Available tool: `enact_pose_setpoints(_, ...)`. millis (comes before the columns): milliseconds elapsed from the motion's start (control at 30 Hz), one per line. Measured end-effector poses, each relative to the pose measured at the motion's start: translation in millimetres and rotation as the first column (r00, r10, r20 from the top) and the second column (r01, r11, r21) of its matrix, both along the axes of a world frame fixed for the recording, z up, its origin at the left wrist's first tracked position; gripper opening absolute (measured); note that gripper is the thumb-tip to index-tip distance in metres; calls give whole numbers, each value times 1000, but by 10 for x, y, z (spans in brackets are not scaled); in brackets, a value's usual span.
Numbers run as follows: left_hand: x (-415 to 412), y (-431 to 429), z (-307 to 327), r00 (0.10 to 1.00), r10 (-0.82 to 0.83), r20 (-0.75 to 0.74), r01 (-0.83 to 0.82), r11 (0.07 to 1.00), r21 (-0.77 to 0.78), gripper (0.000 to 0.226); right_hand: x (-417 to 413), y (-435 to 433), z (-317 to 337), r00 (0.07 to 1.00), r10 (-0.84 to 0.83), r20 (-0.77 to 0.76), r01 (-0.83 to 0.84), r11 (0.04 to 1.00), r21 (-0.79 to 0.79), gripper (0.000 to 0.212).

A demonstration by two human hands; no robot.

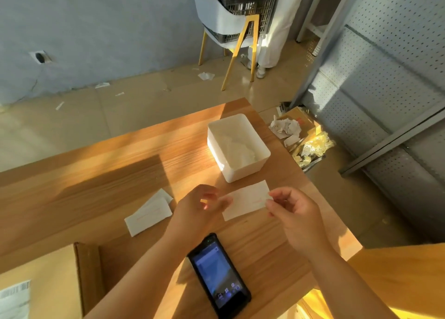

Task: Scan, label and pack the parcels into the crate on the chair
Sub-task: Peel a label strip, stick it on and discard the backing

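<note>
While the cardboard parcel (pixel 41 277) sits at our near left on the table (pixel 96 174) and the handheld scanner (pixel 219 275) lies beside it, screen up and lit, we've got a white label (pixel 248 199) held between both hands. Our left hand (pixel 199 205) pinches its left end with curled fingers and our right hand (pixel 293 212) pinches the right end the same way. Left of the hands, a small stack of spare labels (pixel 149 212) lies flat on the wood. Just past the label there's a white tub (pixel 237 147) with crumpled paper in it. Farther off, scrap paper (pixel 286 126) litters the floor, and the dark crate (pixel 248 8) sits on the yellow-legged chair (pixel 216 22) with something brownish inside.
</note>
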State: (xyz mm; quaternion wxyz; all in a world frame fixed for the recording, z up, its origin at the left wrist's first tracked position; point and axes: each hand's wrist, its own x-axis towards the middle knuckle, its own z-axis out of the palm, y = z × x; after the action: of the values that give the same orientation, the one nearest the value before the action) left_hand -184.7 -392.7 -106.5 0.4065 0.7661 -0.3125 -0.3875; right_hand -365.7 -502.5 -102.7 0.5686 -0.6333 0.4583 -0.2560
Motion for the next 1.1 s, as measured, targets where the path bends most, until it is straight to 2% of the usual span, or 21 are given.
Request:
enact_pose_setpoints(67, -1, 238, 3, 999, 39, -21, -38, 999, 37, 48, 100, 154, 43, 999, 34, 8, -34, 999, 17, 24)
enact_pose_setpoints(167, 56, 591, 38, 987, 158, -34, -158, 987, -7, 16, 266, 447, 124, 996, 82, 30, -83, 996, 41, 18)
enact_pose_setpoints(267, 174, 1006, 104, 974, 220, -46, -223, 972, -79, 14, 444, 792, 186, 991, 122, 63, -126, 990, 61, 17)
enact_pose_setpoints(467, 420, 2042, 120, 962, 269, -55, -272, 960, -68, 12, 817, 1656, 150, 979, 141, 150, -164, 975, 150, 31)
enact_pose_setpoints(600, 536, 2799, 55, 947, 322, 15, -320, 944, -86, 14, 1017, 2286, 55, 973, 229, 37, -232, 964, 132, 22)
enact_pose_setpoints(767, 624, 3646, 11, 916, 401, -9, -400, 912, -90, 22, 1240, 3021, -93, 940, 328, -95, -308, 934, 178, 6)
enact_pose_setpoints(900, 689, 4128, -49, 862, 504, -50, -505, 863, 2, 22, 1368, 3463, -187, 887, 425, -181, -376, 892, 252, 9)
enact_pose_setpoints(1100, 756, 4529, -200, 827, 559, 55, -561, 820, 114, 20, 1496, 3824, -275, 807, 493, -325, -436, 868, 236, 14)
